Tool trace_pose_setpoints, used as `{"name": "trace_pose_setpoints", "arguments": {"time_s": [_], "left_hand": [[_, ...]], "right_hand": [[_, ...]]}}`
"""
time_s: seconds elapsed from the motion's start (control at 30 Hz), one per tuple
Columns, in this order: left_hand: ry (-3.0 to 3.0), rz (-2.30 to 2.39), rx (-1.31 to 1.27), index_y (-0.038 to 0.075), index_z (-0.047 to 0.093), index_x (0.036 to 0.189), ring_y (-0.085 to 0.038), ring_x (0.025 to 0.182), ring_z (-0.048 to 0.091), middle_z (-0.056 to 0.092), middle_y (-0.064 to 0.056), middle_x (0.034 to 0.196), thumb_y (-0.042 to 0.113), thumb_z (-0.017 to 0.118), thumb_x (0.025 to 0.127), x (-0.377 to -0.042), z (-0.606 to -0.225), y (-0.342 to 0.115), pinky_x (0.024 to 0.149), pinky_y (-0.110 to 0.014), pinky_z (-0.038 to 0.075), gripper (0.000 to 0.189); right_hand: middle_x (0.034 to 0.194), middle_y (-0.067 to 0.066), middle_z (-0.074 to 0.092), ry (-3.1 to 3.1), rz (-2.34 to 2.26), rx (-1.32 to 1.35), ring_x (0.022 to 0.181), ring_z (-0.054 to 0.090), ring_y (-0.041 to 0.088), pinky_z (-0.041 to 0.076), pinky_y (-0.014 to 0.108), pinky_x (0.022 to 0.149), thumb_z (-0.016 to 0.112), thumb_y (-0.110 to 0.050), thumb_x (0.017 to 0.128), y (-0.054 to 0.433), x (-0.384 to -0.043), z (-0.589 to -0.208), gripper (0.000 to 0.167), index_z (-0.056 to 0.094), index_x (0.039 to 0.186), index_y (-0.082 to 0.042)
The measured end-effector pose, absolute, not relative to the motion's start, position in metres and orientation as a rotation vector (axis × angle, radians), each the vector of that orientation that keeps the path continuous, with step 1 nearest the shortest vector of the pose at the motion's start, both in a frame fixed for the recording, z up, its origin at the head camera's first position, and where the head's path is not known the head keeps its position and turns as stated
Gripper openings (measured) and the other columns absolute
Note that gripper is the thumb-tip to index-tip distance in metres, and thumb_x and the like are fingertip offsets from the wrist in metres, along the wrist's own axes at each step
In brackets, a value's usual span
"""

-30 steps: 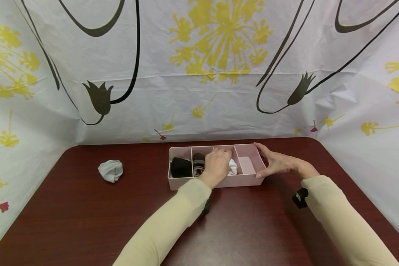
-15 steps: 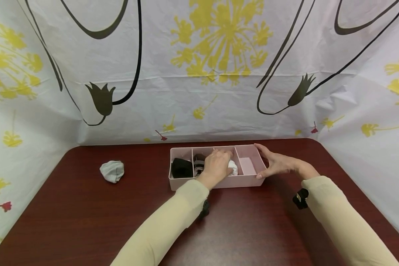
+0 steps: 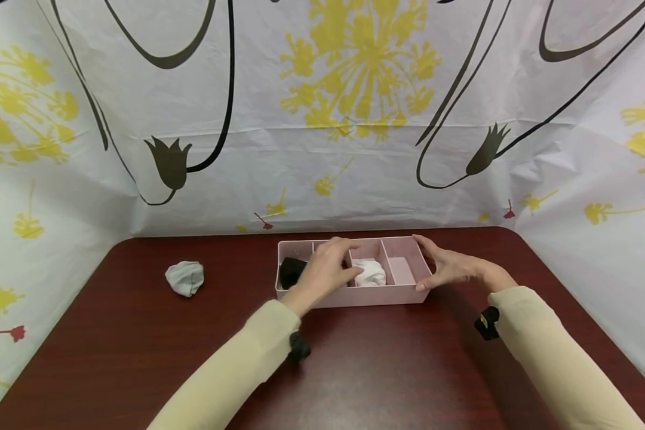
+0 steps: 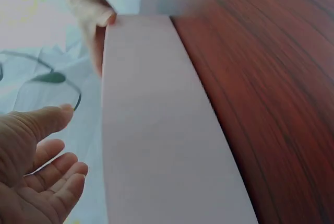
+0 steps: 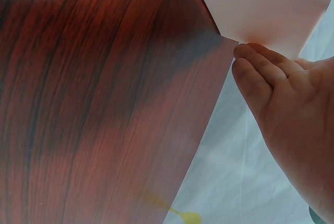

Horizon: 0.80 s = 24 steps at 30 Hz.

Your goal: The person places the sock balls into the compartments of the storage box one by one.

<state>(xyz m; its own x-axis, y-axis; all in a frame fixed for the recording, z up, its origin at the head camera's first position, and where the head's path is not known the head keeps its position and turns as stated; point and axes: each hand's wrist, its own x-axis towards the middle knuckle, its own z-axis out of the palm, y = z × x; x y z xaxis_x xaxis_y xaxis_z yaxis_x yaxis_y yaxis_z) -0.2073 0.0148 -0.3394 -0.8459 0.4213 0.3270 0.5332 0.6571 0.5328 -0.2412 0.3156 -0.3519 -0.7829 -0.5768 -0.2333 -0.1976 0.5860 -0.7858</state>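
A pale pink divided box (image 3: 378, 295) stands on the table. My left hand (image 3: 322, 269) hovers over its left-middle part, thumb and fingers spread with nothing between them. In the left wrist view, that hand (image 4: 44, 166) is loosely opened beside the box wall (image 4: 151, 125). A balled white sock-like cloth (image 3: 372, 273) lies in the compartment just right of the hand. A black cloth bundle (image 3: 290, 272) shows in the leftmost compartment; the hand hides most of the one beside it. My right hand (image 3: 447, 267) grips the box's right end, thumb at the near corner, fingers at the far one.
A crumpled light grey cloth (image 3: 185, 278) lies on the dark red table (image 3: 387, 364), left of the box. The box's rightmost compartment (image 3: 401, 270) shows bare floor. A white patterned sheet (image 3: 258, 173) hangs behind and along both sides.
My left hand has lifted out of the white cloth's compartment and moved left, uncovering that cloth and opening its fingers. The right hand keeps its hold on the box end.
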Motion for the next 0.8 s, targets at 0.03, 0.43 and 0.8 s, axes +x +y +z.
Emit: {"name": "trace_pose_setpoints", "arguments": {"time_s": [0.03,0.43,0.8], "left_hand": [[-2.676,-0.969,-0.783,0.008,0.062,0.121,-0.022,0.103,0.061,0.063,-0.006,0.119,0.021,0.075,0.08,-0.207,-0.339,0.007,0.088,-0.036,0.048,0.045],[-2.564,-1.044,-0.583,0.008,0.061,0.122,-0.027,0.101,0.061,0.063,-0.011,0.115,0.02,0.079,0.075,-0.189,-0.347,-0.1,0.083,-0.039,0.051,0.051],[-2.575,-0.912,-0.366,0.003,0.058,0.123,-0.034,0.104,0.056,0.059,-0.019,0.117,0.017,0.078,0.077,-0.183,-0.358,-0.194,0.086,-0.049,0.047,0.052]], "right_hand": [[0.149,0.031,0.008,2.347,-1.078,-0.618,0.137,0.012,0.046,0.024,0.06,0.104,0.08,-0.018,0.073,0.316,-0.241,-0.352,0.119,-0.011,0.146,0.002],[0.15,0.029,0.007,2.361,-1.052,-0.614,0.138,0.01,0.046,0.023,0.062,0.104,0.08,-0.023,0.073,0.316,-0.243,-0.352,0.119,-0.011,0.147,-0.001],[0.15,0.028,0.007,2.375,-1.022,-0.607,0.137,0.01,0.045,0.02,0.065,0.105,0.081,-0.026,0.072,0.316,-0.243,-0.35,0.12,-0.01,0.147,-0.001]]}}
